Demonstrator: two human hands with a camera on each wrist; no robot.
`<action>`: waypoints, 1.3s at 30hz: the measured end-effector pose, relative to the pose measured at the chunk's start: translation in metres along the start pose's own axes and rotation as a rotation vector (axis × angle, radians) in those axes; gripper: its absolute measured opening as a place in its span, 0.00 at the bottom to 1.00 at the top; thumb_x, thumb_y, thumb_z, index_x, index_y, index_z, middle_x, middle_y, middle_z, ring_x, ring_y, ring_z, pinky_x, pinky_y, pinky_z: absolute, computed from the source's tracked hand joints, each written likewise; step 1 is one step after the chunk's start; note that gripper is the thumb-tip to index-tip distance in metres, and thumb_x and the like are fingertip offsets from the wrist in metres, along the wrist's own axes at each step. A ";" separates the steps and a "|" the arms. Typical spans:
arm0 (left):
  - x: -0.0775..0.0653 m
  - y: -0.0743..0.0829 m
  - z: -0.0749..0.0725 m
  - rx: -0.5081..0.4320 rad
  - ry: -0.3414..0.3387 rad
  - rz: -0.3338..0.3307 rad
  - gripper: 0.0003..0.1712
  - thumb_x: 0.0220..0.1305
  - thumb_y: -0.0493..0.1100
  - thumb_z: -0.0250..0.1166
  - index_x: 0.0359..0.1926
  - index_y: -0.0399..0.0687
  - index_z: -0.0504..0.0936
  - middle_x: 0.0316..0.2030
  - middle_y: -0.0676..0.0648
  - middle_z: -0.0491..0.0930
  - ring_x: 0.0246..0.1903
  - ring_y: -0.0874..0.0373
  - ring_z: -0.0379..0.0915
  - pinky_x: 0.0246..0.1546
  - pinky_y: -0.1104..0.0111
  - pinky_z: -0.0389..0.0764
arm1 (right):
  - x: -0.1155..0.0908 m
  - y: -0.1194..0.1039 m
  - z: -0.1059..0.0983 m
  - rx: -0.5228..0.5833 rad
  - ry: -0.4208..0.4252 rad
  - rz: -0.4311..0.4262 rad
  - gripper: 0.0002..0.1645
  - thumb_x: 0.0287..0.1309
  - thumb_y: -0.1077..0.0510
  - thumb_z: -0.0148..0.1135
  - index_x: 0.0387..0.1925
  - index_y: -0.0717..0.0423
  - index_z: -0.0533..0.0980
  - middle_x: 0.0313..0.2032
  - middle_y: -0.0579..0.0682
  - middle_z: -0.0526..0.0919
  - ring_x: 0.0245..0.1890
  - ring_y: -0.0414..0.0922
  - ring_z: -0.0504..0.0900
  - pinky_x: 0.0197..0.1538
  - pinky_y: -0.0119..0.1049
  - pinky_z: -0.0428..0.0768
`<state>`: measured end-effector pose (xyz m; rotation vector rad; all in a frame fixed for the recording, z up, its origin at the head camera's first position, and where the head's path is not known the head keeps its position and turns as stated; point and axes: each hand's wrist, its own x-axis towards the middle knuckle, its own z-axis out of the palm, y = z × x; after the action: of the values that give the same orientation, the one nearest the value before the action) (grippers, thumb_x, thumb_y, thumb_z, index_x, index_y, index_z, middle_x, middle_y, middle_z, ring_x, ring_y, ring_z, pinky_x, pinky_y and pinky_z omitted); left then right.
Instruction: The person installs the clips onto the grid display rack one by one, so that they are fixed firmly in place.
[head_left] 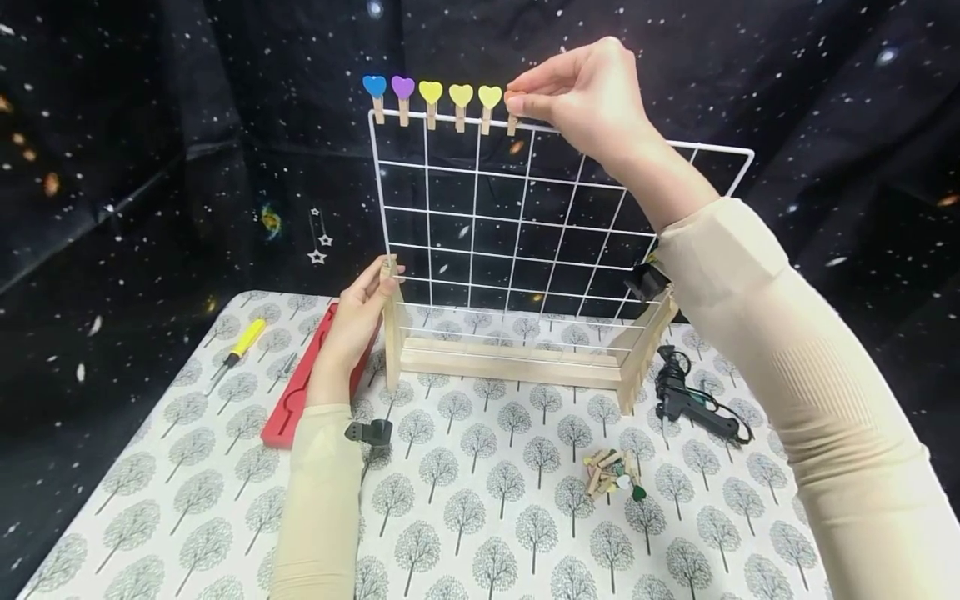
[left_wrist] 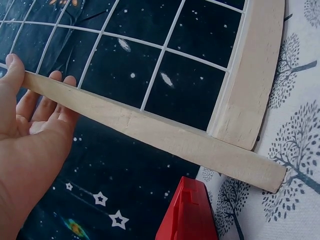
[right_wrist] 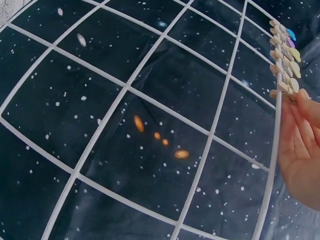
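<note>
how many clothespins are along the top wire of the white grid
6, left to right in the head view: blue clothespin, purple clothespin, first yellow clothespin, second yellow clothespin, third yellow clothespin, then a sixth clothespin pinched by the right hand, which covers most of its top.

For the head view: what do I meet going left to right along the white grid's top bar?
Blue heart clip, purple heart clip, first yellow heart clip, second yellow heart clip, third yellow heart clip, sixth clip pinched by the right hand.
</note>
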<state>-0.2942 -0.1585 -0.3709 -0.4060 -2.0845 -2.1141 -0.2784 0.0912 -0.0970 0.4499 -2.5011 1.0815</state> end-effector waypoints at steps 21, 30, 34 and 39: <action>-0.005 0.011 0.004 0.001 0.001 -0.002 0.27 0.60 0.49 0.52 0.61 0.61 0.61 0.55 0.48 0.68 0.56 0.58 0.62 0.60 0.60 0.56 | -0.006 0.007 0.003 -0.002 -0.068 -0.005 0.23 0.43 0.44 0.62 0.44 0.46 0.77 0.39 0.42 0.81 0.39 0.31 0.78 0.42 0.27 0.72; -0.002 0.001 0.000 -0.003 0.007 -0.002 0.27 0.59 0.52 0.53 0.60 0.65 0.62 0.55 0.50 0.68 0.56 0.59 0.62 0.60 0.58 0.55 | -0.039 0.002 0.001 0.159 0.021 -0.108 0.24 0.47 0.56 0.63 0.49 0.54 0.73 0.42 0.50 0.80 0.37 0.36 0.79 0.44 0.27 0.74; -0.001 0.001 -0.001 -0.008 0.012 0.001 0.26 0.59 0.51 0.53 0.60 0.65 0.62 0.55 0.50 0.68 0.56 0.59 0.62 0.60 0.57 0.55 | -0.067 0.010 0.005 0.193 0.021 -0.186 0.21 0.48 0.61 0.61 0.47 0.59 0.73 0.42 0.56 0.79 0.36 0.39 0.79 0.43 0.29 0.75; 0.000 0.000 -0.003 -0.028 0.012 0.001 0.26 0.59 0.51 0.53 0.60 0.64 0.63 0.54 0.51 0.69 0.55 0.59 0.62 0.60 0.56 0.55 | -0.100 0.053 0.017 0.169 -0.082 -0.163 0.20 0.49 0.58 0.61 0.47 0.56 0.73 0.42 0.51 0.79 0.38 0.40 0.78 0.44 0.30 0.75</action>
<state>-0.2944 -0.1617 -0.3704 -0.3970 -2.0502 -2.1419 -0.2176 0.1274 -0.1868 0.7472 -2.4021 1.2356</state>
